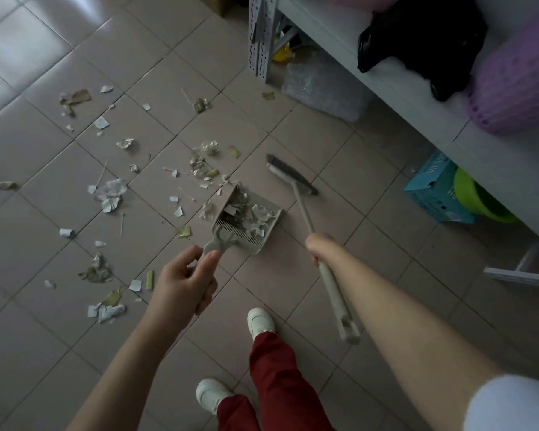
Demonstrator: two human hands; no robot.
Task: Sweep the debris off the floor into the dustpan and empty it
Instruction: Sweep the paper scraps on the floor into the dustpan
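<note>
Head view: the dustpan (246, 217) sits on the tiled floor (339, 194) at centre, partly filled with torn paper and greenish scraps; what lies under that heap is hidden. More debris (109, 194) is scattered to its left and beyond its mouth. The left hand (181, 281) is closed round the dustpan's handle, thumb laid along the top, the handle's end lost inside the fist. The right hand (319, 248) is wrapped tight round the broom (293, 175) shaft midway; its fingers are hidden behind the shaft. The broom head rests on the floor just right of the dustpan, apart from it. At right a shelf (395, 88), cut off by the frame, holds a black bag (417, 38); a blue box (436, 188) sits beneath it.
</note>
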